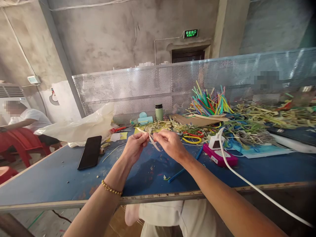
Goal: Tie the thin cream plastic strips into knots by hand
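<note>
In front of me, above the blue table, my left hand (pixel 136 144) pinches a thin pale strip (pixel 156 145) between thumb and fingers. One end of the strip sticks up past the left fingertips, and a loop of it hangs between the hands. My right hand (pixel 171 144) is closed beside it, fingertips pressed together at the strip. Its fingers partly hide how the strip runs there. A blue straw-like stick (pixel 181 171) lies under my right forearm, and yellow-handled scissors (pixel 192 139) lie just beyond the right hand.
A black phone (pixel 90 153) lies at left near a crumpled plastic bag (pixel 81 126). At right are a magenta box (pixel 222 157) with a white cable (pixel 244 182), plant-like scraps (pixel 278 115) and colourful sticks (pixel 209 101). A green bottle (pixel 159 112) stands behind. Another person (pixel 34 120) sits far left.
</note>
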Demonstrator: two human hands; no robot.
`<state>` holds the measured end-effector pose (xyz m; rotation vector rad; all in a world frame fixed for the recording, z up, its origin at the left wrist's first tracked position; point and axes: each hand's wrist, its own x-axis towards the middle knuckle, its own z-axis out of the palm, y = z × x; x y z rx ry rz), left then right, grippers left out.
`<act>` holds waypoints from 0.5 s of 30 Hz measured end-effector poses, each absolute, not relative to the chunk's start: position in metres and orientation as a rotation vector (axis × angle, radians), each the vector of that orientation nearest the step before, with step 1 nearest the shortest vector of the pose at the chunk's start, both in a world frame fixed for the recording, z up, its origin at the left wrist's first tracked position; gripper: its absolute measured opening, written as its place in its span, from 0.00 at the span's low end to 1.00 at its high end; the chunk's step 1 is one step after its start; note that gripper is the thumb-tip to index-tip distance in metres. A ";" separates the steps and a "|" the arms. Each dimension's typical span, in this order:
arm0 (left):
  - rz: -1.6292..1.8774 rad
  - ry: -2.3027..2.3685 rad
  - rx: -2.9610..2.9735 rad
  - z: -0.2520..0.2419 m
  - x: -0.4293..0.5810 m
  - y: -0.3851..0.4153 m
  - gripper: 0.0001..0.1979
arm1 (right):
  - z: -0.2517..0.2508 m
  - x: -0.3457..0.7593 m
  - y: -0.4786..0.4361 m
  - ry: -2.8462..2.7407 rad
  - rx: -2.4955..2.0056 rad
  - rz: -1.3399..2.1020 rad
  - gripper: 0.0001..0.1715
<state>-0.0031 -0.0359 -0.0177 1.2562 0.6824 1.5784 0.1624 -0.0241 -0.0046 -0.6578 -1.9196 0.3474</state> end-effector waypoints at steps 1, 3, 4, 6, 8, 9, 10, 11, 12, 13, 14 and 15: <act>1.569 0.686 1.279 -0.018 -0.003 -0.036 0.16 | -0.003 0.164 -0.023 -1.860 -0.677 0.369 0.23; 1.521 0.710 1.341 -0.018 -0.002 -0.038 0.16 | -0.003 0.165 -0.019 -1.805 -0.717 0.477 0.23; 1.485 0.722 1.370 -0.018 -0.002 -0.039 0.16 | -0.003 0.165 -0.018 -1.802 -0.721 0.565 0.22; 1.418 0.730 1.407 -0.018 -0.001 -0.040 0.16 | -0.004 0.163 -0.016 -1.758 -0.690 0.766 0.18; 1.377 0.710 1.407 -0.018 0.000 -0.042 0.15 | -0.005 0.162 -0.016 -1.670 -0.641 0.937 0.15; 1.365 0.691 1.394 -0.018 0.001 -0.042 0.14 | -0.006 0.161 -0.017 -1.637 -0.623 0.996 0.14; 1.356 0.670 1.379 -0.018 0.001 -0.043 0.13 | -0.006 0.160 -0.018 -1.617 -0.613 1.039 0.14; 1.346 0.650 1.365 -0.018 0.000 -0.043 0.12 | -0.006 0.160 -0.018 -1.609 -0.603 1.066 0.14; 1.337 0.631 1.352 -0.018 0.000 -0.043 0.12 | -0.006 0.159 -0.019 -1.607 -0.592 1.074 0.14; 1.329 0.614 1.347 -0.018 0.000 -0.043 0.11 | -0.006 0.159 -0.020 -1.609 -0.582 1.063 0.14; 1.324 0.602 1.348 -0.018 -0.001 -0.043 0.11 | -0.007 0.158 -0.020 -1.615 -0.574 1.038 0.14; 1.320 0.593 1.355 -0.018 -0.001 -0.042 0.11 | -0.007 0.158 -0.020 -1.622 -0.568 1.002 0.14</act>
